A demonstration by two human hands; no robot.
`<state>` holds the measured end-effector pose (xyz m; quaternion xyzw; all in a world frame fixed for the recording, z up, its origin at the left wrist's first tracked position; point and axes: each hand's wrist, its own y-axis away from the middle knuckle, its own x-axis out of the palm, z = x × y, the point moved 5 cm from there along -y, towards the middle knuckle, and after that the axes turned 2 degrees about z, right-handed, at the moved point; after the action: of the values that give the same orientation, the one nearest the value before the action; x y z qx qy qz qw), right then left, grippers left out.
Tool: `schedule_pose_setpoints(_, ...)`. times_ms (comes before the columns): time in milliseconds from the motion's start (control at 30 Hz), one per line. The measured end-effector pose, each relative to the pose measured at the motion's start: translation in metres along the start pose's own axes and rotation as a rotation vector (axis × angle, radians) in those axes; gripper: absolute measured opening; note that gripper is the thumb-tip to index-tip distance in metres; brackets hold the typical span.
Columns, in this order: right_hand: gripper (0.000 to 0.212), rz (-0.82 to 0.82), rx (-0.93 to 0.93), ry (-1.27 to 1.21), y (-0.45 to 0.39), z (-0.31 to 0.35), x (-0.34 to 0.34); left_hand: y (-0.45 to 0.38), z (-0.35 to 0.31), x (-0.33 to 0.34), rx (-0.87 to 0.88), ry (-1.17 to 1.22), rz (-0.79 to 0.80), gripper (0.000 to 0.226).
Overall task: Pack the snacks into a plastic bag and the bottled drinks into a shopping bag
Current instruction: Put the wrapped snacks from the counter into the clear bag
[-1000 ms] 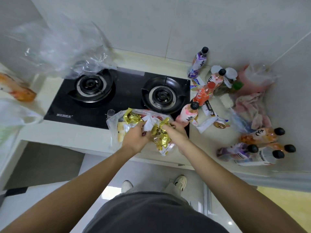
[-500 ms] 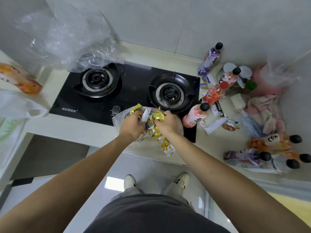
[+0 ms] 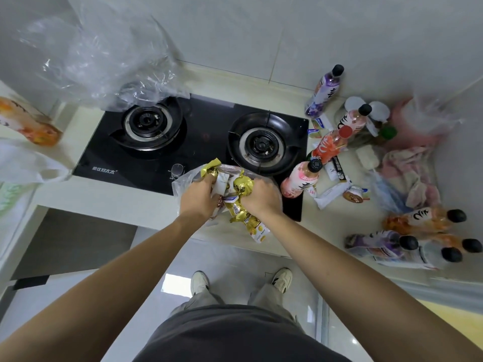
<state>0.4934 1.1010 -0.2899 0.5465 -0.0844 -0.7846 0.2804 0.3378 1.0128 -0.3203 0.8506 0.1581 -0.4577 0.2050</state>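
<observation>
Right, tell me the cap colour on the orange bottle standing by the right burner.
Red, on the orange bottle; the head view shows it clearly.

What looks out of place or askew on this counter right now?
A gold snack packet hangs out of the plastic bag over the counter edge, below both hands. A clear plastic bag droops over the stove's left burner. Several bottles lie toppled at right.

Fingers (image 3: 209, 182) of both hands hidden among snacks (image 3: 241, 186)
</observation>
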Motion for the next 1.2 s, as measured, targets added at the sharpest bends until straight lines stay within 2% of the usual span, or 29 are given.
schedule_pose_setpoints(100, 0.034, -0.050, -0.026, -0.044, 0.000, -0.004, 0.001, 0.002, -0.002, -0.002, 0.017, 0.019, -0.029, 0.028)
schedule_pose_setpoints(200, 0.040, -0.065, -0.007, -0.085, 0.004, -0.011, 0.000, 0.010, 0.001, -0.004, -0.010, 0.049, -0.016, 0.037)
schedule_pose_setpoints(333, 0.046, -0.104, 0.004, -0.075, 0.006, -0.018, -0.005, 0.017, 0.008, 0.000, -0.071, 0.031, 0.032, 0.032)
schedule_pose_setpoints(467, 0.043, -0.130, -0.005, -0.074, 0.011, -0.024, -0.009, 0.019, 0.004, 0.002, -0.079, 0.029, 0.042, 0.033)
schedule_pose_setpoints(667, 0.037, -0.127, -0.045, -0.150, 0.020, -0.032, -0.009, 0.026, -0.019, 0.002, 0.012, 0.065, 0.027, 0.032)
schedule_pose_setpoints(767, 0.032, -0.129, -0.062, -0.169, 0.026, -0.042, -0.012, 0.029, -0.037, 0.005, 0.065, 0.098, 0.030, 0.023)
schedule_pose_setpoints(933, 0.007, -0.130, 0.010, -0.191, 0.037, -0.089, -0.024, 0.038, -0.085, 0.023, 0.164, 0.106, 0.095, 0.005)
schedule_pose_setpoints(1067, 0.009, -0.128, 0.137, -0.207, 0.037, -0.133, -0.052, 0.047, -0.139, 0.052, 0.318, 0.106, 0.174, 0.010)
schedule_pose_setpoints(1200, 0.015, -0.074, 0.142, -0.154, 0.015, -0.156, -0.092, 0.046, -0.193, 0.084, 0.380, 0.093, 0.235, 0.011)
